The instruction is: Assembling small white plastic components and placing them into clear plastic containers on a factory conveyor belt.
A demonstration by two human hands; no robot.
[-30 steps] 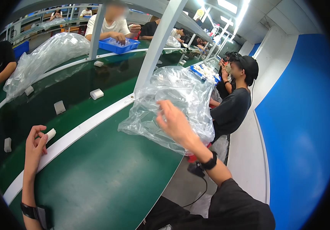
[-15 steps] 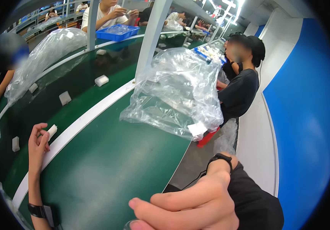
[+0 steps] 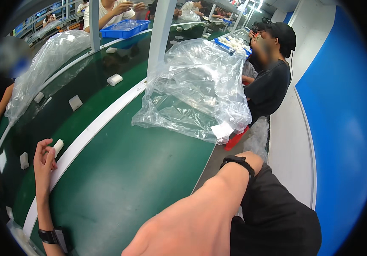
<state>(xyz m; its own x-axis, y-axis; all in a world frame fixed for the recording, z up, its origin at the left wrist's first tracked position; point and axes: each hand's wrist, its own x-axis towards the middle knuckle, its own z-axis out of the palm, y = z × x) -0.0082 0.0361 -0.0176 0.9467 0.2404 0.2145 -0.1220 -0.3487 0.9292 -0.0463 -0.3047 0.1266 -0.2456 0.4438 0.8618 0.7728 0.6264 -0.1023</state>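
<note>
On the left of the frame, the left hand [image 3: 44,164] has bent fingers [image 3: 42,145] pinching a white block [image 3: 58,147]. The right hand [image 3: 179,226] is bottom middle; I cannot tell how its fingers are. A clear bag [image 3: 200,85] lies upper middle.

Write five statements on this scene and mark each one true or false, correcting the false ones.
1. The left hand holds a white block. True.
2. The right wrist is bare. False: it wears a black band.
3. The nearer clear plastic bag lies on the green bench. True.
4. The right hand is touching that bag. False: it is apart from it, at the picture's lower edge.
5. The bin before the person in white is red. False: it is a blue bin.
</note>
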